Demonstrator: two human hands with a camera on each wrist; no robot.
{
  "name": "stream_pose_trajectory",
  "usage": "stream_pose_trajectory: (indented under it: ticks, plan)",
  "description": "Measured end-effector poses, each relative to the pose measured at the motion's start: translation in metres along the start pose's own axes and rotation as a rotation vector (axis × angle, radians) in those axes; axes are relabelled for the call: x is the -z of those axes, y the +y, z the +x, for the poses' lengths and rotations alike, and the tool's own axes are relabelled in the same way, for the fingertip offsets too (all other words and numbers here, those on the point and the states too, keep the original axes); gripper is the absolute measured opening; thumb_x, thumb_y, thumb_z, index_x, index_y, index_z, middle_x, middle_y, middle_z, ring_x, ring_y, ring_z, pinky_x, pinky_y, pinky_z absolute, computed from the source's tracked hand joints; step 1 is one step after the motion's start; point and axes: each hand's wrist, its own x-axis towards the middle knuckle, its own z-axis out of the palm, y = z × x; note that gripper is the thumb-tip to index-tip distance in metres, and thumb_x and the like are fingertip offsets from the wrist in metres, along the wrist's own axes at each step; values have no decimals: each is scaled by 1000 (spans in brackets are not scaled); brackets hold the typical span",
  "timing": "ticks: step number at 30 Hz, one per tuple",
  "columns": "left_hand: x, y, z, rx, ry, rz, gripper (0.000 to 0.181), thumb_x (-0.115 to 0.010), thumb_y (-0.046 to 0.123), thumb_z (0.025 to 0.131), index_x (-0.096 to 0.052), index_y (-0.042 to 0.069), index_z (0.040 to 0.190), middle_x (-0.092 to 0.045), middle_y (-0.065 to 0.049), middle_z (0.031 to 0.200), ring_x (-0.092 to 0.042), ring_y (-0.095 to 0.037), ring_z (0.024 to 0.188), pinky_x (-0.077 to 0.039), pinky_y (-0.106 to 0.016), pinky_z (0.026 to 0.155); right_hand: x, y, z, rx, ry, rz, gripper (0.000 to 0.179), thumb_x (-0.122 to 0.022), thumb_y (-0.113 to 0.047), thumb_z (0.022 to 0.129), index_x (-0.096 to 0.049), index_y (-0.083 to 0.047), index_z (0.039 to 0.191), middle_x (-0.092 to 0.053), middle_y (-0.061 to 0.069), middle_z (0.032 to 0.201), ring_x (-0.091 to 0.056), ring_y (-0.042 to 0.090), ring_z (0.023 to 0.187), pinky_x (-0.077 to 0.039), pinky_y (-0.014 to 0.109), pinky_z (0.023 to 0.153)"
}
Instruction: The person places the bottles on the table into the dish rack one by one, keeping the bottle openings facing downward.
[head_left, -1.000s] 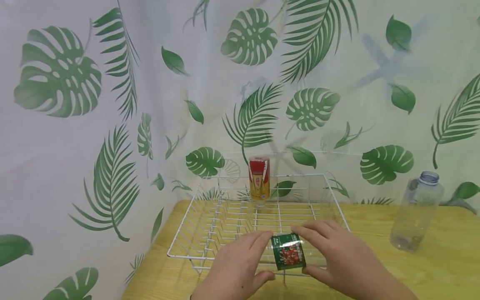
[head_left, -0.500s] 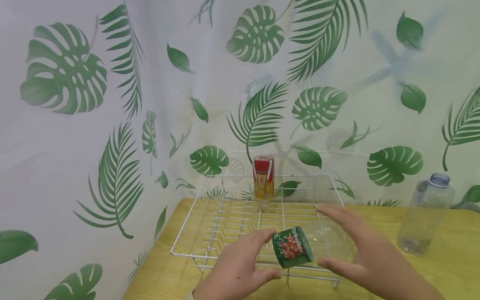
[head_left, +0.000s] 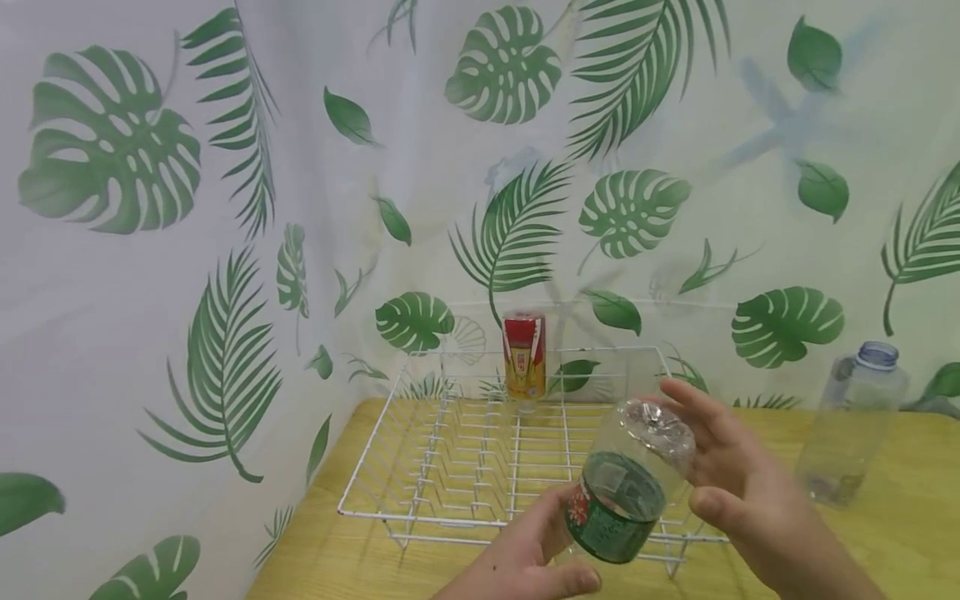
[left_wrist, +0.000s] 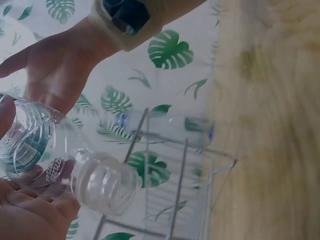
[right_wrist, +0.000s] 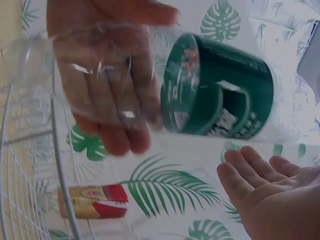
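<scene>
A clear plastic bottle [head_left: 618, 500] with a green label is tilted, its base up towards the right and its neck down. My left hand [head_left: 536, 546] holds it low down, fingers behind and thumb in front. In the left wrist view the bottle's neck [left_wrist: 107, 185] appears uncapped. My right hand [head_left: 750, 492] is beside the base with its fingers spread; in the right wrist view its palm [right_wrist: 272, 190] shows nothing held. Both hands are above the near side of a white wire rack [head_left: 450, 492].
A red and gold container [head_left: 525, 358] stands at the back of the rack. Another clear bottle [head_left: 851, 433], open at its bluish neck, stands on the wooden table [head_left: 757, 433] at right. A leaf-patterned curtain [head_left: 420, 167] closes off the back and left.
The bottle has turned from lying sideways between both hands to tilted with its base up. My right hand has opened away from it; my left hand has moved slightly right and down.
</scene>
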Motion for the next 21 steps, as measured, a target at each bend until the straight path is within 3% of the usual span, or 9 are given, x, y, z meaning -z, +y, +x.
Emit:
stream_pose_trajectory:
  ticks: [3,6,13,17,21]
  plan:
    - [-5,-7,3,13,-54,-92,58,-61,30,103,-33,27,153,-47,6,151,-40,-14,142,-32,-27,114,-6,5,2,-46,-32,93,77,-58,-28,104,-11,-11,163,-28,16,163,-41,29,142,-50,43,101]
    - [-8,-14,3,53,-78,-121,55,-59,30,104,-33,28,153,-47,7,151,-40,-12,141,-32,-27,114,-10,9,3,-86,-53,131,76,-57,-31,104,-12,-12,163,-34,17,160,-41,29,143,-51,44,100]
    - [-7,-18,7,100,-90,-54,56,-58,31,104,-32,32,154,-50,9,147,-45,-9,137,-36,-26,110,-13,14,5,-119,-81,131,65,-57,-24,105,-25,-9,159,-47,20,151,-50,31,134,-55,48,93]
    - [-6,-19,8,133,-93,-5,52,-56,35,104,-36,34,152,-53,12,145,-45,-7,135,-36,-26,109,-16,15,4,-117,-84,74,59,-58,-18,104,-32,-4,155,-50,22,147,-53,31,131,-56,46,92]
    - [-5,-25,6,80,-130,42,61,-53,48,103,-30,28,156,-47,11,150,-41,-8,138,-35,-28,110,-17,15,3,-143,-99,20,58,-58,-13,103,-32,-3,155,-51,26,144,-55,32,129,-55,43,93]
